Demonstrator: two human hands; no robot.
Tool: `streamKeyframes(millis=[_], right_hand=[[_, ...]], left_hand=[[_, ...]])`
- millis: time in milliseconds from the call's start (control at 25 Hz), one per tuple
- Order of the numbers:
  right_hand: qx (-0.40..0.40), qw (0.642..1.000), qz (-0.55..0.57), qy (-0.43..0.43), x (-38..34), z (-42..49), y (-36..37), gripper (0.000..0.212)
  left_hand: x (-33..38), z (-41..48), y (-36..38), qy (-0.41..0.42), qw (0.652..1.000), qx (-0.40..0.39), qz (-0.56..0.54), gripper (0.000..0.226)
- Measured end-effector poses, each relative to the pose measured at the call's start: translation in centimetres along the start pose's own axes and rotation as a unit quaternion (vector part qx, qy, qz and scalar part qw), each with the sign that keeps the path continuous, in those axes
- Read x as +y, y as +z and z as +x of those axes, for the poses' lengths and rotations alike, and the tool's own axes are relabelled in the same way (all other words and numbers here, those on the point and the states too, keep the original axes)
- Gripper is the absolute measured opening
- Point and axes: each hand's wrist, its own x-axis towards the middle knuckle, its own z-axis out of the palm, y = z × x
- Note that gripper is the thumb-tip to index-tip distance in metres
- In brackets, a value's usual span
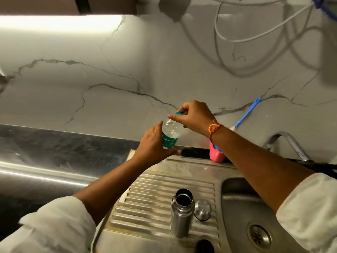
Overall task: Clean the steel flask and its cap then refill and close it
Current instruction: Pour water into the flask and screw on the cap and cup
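Right hand (195, 116), a red-and-yellow thread (214, 128) tied at its wrist, pinches the teal lid (178, 113) of a clear plastic bottle (170, 131) between thumb and fingertips. Left hand (155, 143) wraps the bottle lower down, around its green label, and holds it tilted above the back edge of the steel drainboard (145, 198). Both arms reach out of rolled white sleeves.

Nearer the camera the flask (181, 214) stands upright on the drainboard's ridges, mouth open and dark inside, with its cap (202, 209) just to its right — neither is touched by a hand. A sink (235, 203) with its drain (259, 236) lies to the right, under the right forearm.

Behind the right wrist a pink cup (217, 156) sits at the foot of the marble wall (109, 70), and a blue-handled brush (246, 114) leans against the wall — beside it the tap (288, 141). Grey cables (255, 33) loop at top right.
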Motion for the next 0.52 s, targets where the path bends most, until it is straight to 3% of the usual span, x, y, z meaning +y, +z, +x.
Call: streamKeyframes(millis=[80, 160, 360, 520], right_hand=[[0.001, 0.997, 0.074, 0.015, -1.7, -1.1, -1.1, 0.044], [0.0, 0.997, 0.079, 0.012, -2.7, -2.2, -2.1, 0.046], [0.01, 0.988, -0.144, -0.048, -3.5, -4.7, -3.1, 0.053], [0.015, 0.985, -0.155, -0.073, -4.1, -6.8, -2.9, 0.058]], left_hand=[[0.7, -0.5, -0.6, 0.0, 0.998, 0.055, -0.039, 0.1], [1.4, -1.5, -1.1, 0.007, 0.994, 0.088, -0.062, 0.088], [1.7, -4.5, -1.1, 0.033, 0.994, 0.083, -0.058, 0.09], [1.8, -6.8, -1.4, 0.036, 0.993, 0.084, -0.071, 0.088]])
